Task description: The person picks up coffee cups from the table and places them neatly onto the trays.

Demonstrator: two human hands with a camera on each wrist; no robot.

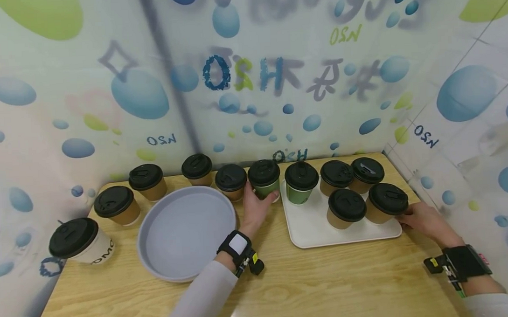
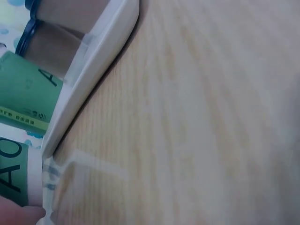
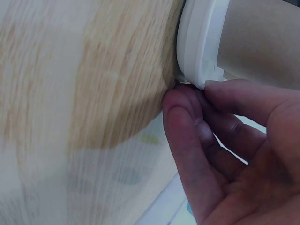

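My left hand (image 1: 255,207) grips a green paper cup (image 1: 267,190) with a black lid, standing just left of the white tray (image 1: 311,239). In the left wrist view only part of this held cup (image 2: 14,171) and a fingertip show. At the right end of the tray, my right hand (image 1: 426,221) pinches the rim. The right wrist view shows the thumb against the tray rim (image 3: 192,51) and curled fingers beside and below it. On the tray stand another green cup (image 1: 298,195) and several brown cups (image 1: 340,219), all with black lids.
A round grey-blue tray (image 1: 188,272) lies left of my left arm. Around its back and left stand several brown lidded cups (image 1: 124,213) and a white lidded cup (image 1: 95,248). A patterned curtain (image 1: 244,107) hangs behind the wooden table (image 1: 325,286).
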